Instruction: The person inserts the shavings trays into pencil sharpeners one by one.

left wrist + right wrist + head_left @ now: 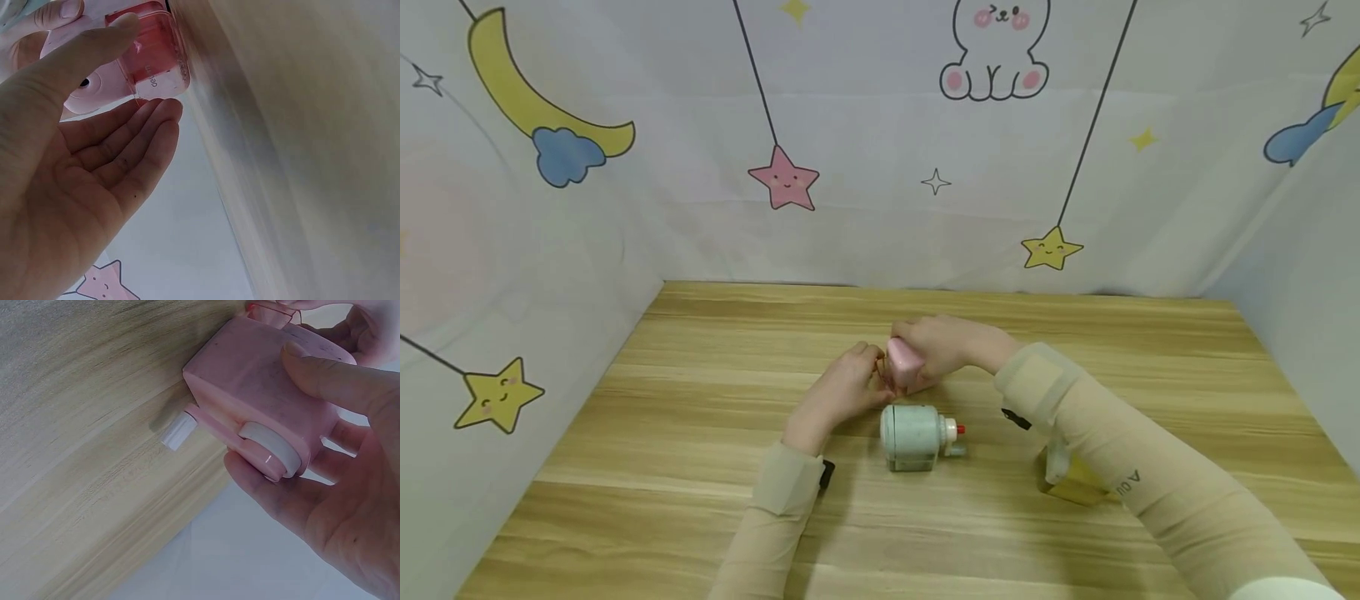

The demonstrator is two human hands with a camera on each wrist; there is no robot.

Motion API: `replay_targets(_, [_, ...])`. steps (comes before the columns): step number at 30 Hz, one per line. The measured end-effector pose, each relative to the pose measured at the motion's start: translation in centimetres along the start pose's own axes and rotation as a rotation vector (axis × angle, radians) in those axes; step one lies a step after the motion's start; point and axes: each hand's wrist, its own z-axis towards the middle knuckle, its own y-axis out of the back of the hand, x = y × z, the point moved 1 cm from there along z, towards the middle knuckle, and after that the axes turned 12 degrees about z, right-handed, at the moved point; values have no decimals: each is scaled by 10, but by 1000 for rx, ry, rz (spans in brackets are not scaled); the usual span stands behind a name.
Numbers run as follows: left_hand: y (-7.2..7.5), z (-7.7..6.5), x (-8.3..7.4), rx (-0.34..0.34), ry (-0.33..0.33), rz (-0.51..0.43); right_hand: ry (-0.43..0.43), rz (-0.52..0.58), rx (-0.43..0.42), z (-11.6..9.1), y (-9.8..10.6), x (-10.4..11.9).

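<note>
A pink crank pencil sharpener [904,363] stands near the back middle of the table. My right hand [943,342] grips its body, with the thumb on one side and fingers by the white collar and pink crank [215,430]. At the opposite end, my left hand [847,383] pinches the clear red shavings drawer [150,50] between thumb and fingers. The drawer sticks out a little from the body, as the right wrist view shows. In front of the hands lies a pale green crank sharpener [912,437], a red tip showing at its white end.
A yellow boxy thing [1075,482] sits under my right forearm, partly hidden by the sleeve. White cloth walls [880,233] with printed stars border the wooden table [700,400] at the back and both sides.
</note>
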Motion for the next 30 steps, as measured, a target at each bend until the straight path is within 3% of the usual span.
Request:
replay_targets(10, [-2,4,-1,-41,-45,0,2,-8,-10,0,0,1])
replay_targets(30, [-3,9,-2,3,32,-97,-25,-34,-16,0,-2,1])
